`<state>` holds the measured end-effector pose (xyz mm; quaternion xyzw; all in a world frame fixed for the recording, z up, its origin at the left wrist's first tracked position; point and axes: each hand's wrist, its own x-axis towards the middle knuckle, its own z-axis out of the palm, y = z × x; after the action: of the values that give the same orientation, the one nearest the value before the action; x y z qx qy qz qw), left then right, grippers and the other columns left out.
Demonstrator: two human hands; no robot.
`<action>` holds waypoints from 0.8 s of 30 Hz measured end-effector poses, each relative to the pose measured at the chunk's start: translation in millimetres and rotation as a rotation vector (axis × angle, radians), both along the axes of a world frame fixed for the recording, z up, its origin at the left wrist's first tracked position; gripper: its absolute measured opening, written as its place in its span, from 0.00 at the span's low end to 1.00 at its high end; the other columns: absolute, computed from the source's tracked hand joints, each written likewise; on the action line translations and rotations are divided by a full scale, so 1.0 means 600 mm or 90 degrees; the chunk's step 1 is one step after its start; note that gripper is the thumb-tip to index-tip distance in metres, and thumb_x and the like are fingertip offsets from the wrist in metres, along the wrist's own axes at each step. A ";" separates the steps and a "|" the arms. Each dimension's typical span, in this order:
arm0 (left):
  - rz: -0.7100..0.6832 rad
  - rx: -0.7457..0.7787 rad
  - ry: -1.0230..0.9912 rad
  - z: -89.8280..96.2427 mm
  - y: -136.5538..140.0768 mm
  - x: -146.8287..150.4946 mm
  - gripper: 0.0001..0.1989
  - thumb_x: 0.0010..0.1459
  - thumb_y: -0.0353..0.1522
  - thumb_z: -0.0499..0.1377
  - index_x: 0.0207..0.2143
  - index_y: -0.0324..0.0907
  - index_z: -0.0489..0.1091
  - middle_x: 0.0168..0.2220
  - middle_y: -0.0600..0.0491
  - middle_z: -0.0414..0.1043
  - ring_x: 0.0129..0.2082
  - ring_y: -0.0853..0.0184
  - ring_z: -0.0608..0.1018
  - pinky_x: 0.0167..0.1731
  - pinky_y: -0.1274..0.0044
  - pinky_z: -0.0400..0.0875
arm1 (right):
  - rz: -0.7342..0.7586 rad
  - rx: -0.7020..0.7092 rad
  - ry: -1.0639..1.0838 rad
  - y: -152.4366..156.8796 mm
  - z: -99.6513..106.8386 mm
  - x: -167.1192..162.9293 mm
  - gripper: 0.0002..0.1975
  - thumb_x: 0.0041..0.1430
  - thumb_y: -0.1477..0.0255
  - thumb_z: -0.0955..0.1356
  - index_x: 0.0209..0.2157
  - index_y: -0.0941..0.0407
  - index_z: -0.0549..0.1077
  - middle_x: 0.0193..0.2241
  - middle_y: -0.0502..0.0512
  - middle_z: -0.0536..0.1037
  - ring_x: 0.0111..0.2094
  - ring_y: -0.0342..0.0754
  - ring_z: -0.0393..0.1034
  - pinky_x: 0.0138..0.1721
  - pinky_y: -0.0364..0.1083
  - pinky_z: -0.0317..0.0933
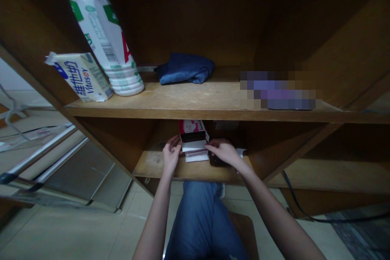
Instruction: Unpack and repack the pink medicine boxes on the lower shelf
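Observation:
A small red-and-white cardboard box lies on the lower shelf with its near end open and its white flaps folded out toward me. The inside looks dark, and I cannot make out its contents. My left hand grips the box's left side, fingers curled by the flap. On the other side, my right hand pinches the flap edge between thumb and fingers. Under my right hand sits a dark object, mostly hidden, with a scrap of white paper beside it.
The upper shelf carries a large white bottle, a Vitasoy drink carton, a folded blue cloth and a blurred-out item. Left stands a metal-framed rack. A black cable hangs at right.

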<state>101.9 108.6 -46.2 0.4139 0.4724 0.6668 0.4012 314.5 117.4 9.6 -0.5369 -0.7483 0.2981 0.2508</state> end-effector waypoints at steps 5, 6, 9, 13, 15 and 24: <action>0.021 0.046 0.127 0.012 0.009 -0.003 0.20 0.48 0.34 0.64 0.45 0.40 0.71 0.43 0.45 0.74 0.41 0.62 0.76 0.38 0.74 0.72 | -0.119 0.091 0.108 0.018 -0.014 0.000 0.13 0.54 0.64 0.65 0.40 0.54 0.71 0.39 0.55 0.77 0.36 0.48 0.71 0.39 0.45 0.62; 0.008 0.052 0.135 0.012 0.010 -0.003 0.20 0.48 0.33 0.64 0.46 0.41 0.71 0.43 0.46 0.74 0.43 0.62 0.76 0.41 0.73 0.71 | -0.108 0.089 0.126 0.021 -0.019 -0.003 0.15 0.54 0.64 0.66 0.43 0.54 0.70 0.41 0.55 0.76 0.37 0.48 0.71 0.40 0.46 0.62; -0.035 0.070 0.127 0.008 0.010 -0.001 0.21 0.50 0.34 0.62 0.48 0.41 0.69 0.46 0.46 0.73 0.47 0.61 0.74 0.46 0.72 0.69 | -0.066 0.074 0.137 0.028 -0.033 -0.014 0.16 0.54 0.66 0.66 0.44 0.55 0.70 0.41 0.56 0.77 0.38 0.49 0.73 0.41 0.47 0.63; -0.060 0.058 0.146 0.006 0.007 0.002 0.27 0.50 0.36 0.62 0.53 0.40 0.65 0.52 0.45 0.69 0.51 0.60 0.72 0.49 0.69 0.68 | -0.121 0.116 0.115 0.037 -0.039 -0.022 0.11 0.57 0.66 0.63 0.37 0.55 0.74 0.35 0.58 0.80 0.38 0.54 0.74 0.42 0.50 0.63; -0.048 0.052 0.182 0.015 0.005 0.003 0.26 0.52 0.37 0.60 0.54 0.39 0.64 0.52 0.44 0.69 0.51 0.59 0.72 0.51 0.67 0.66 | -0.139 0.133 0.117 0.043 -0.036 -0.022 0.13 0.58 0.66 0.62 0.35 0.55 0.75 0.36 0.59 0.80 0.40 0.57 0.74 0.43 0.51 0.63; 0.065 0.081 0.204 0.099 0.025 0.008 0.18 0.57 0.40 0.53 0.43 0.39 0.73 0.45 0.47 0.75 0.48 0.59 0.74 0.50 0.68 0.65 | -0.133 0.085 0.520 0.057 0.014 -0.026 0.20 0.48 0.54 0.67 0.32 0.56 0.75 0.30 0.52 0.78 0.33 0.54 0.74 0.29 0.50 0.72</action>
<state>106.9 123.4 13.3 0.5152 0.5073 0.6403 0.2593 299.0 151.7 18.2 -0.4298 -0.5467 0.4102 0.5900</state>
